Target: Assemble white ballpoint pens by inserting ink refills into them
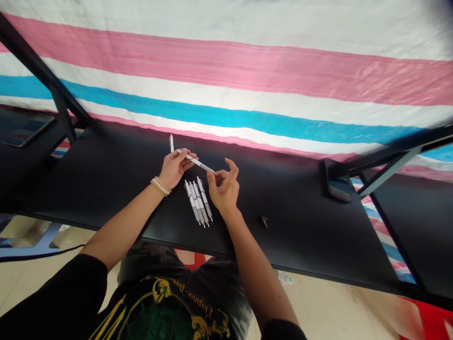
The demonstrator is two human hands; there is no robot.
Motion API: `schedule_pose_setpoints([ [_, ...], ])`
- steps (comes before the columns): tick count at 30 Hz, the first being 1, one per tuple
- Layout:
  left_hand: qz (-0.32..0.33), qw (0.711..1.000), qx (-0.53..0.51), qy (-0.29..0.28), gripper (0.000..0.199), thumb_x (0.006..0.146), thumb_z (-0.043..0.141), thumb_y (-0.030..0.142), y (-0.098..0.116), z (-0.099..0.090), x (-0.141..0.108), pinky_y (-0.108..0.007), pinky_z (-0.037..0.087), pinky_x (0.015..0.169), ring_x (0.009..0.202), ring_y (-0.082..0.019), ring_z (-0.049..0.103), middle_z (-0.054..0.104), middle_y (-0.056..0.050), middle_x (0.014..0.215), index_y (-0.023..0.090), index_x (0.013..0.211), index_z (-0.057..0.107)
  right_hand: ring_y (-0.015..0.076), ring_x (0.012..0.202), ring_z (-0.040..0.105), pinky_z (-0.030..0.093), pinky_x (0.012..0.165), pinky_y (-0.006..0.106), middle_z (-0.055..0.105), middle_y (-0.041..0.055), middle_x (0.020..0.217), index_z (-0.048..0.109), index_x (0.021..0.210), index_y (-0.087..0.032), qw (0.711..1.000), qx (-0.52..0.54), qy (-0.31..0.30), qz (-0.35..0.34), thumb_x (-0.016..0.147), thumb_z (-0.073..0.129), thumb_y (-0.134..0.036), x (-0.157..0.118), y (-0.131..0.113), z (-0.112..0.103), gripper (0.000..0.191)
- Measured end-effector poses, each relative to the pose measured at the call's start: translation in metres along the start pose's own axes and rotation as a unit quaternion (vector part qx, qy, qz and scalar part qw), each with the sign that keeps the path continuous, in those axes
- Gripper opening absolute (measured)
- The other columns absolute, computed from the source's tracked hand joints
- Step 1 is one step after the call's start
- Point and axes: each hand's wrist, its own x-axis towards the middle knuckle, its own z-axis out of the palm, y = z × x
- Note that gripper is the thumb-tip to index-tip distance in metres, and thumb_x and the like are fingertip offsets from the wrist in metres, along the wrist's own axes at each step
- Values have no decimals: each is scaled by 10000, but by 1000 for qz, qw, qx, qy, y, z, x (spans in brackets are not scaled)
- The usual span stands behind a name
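A white and grey pen (200,164) is held aslant above the black table, its tip end pointing to the right. My left hand (174,169) grips its upper part between thumb and fingers. At the tip end, my right hand (224,188) pinches with thumb and a finger, the index finger raised. Just beyond my left hand another white pen (171,143) shows, its lower part hidden behind the hand. Between my forearms several similar pens (198,203) lie side by side on the table, tips towards me.
The black table (283,189) runs across the view. A small dark object (264,221) lies right of my right forearm. A phone-like dark slab (338,182) lies by the right-hand black frame (389,153). A striped sheet (226,66) hangs behind; another black frame (53,80) stands left.
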Motion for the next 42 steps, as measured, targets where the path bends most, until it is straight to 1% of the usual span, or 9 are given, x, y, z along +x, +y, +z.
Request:
schedule_pose_setpoints([
  [4,2,1000,0,-1,208,836,745,341,0,-1,1,-305,588,829,881,-184,741,750,-63,883,160,886,658,207,933,658,584,671,331,607,133,1321,333,1449,-262,995,37,31,-84,842,708,-387,2,3,0,724],
  [7,5,1000,-5,-4,211,834,746,341,-1,-2,1,-305,588,836,887,-188,742,751,-64,877,156,888,661,240,1067,636,606,745,378,538,135,1421,384,1436,-282,990,43,30,-134,855,704,-315,3,5,-1,664],
  [10,4,1000,-4,-3,212,835,744,343,-1,-2,1,-308,589,834,890,-191,742,753,-67,879,156,892,661,249,1053,646,597,762,396,656,107,1283,465,1378,-282,988,33,31,-147,895,654,-277,2,4,-1,519],
  [13,-2,1000,-2,-2,209,839,741,343,-1,-1,0,-309,589,822,887,-193,743,754,-69,879,159,898,660,206,786,676,560,691,349,757,50,943,553,1257,-264,995,7,36,-87,946,592,-309,1,3,0,316],
  [18,-8,1000,-3,-4,217,841,740,347,-2,-2,0,-303,589,808,880,-192,742,754,-75,881,153,900,663,157,458,574,434,516,270,615,-46,548,483,1276,-169,999,-11,-1,48,1022,429,-397,0,2,-1,346],
  [22,-4,1000,-11,-7,224,828,753,339,-2,-2,1,-281,586,780,867,-188,744,754,-73,872,146,899,664,148,549,601,459,546,262,651,-29,667,445,1289,-178,1000,-7,1,14,986,490,-423,-1,1,1,392],
  [29,-7,1000,-6,2,230,820,759,342,-2,0,0,-268,583,751,849,-184,743,753,-75,865,145,890,662,187,965,650,592,716,312,622,96,1259,472,1298,-255,994,37,17,-101,850,709,-337,1,3,1,513],
  [37,-14,1000,-2,-4,234,815,763,335,-2,3,-2,-238,556,662,794,-173,733,739,-72,840,139,881,656,124,533,606,499,563,259,732,-17,796,459,1248,-225,999,25,-18,-10,943,594,-360,0,5,-1,359],
  [42,12,999,-39,-36,185,864,715,309,-2,3,-2,-237,538,671,665,-115,661,663,-29,732,136,844,651,124,536,613,445,528,226,697,-26,716,412,1282,-189,995,67,-70,18,961,546,-398,0,3,0,406],
])
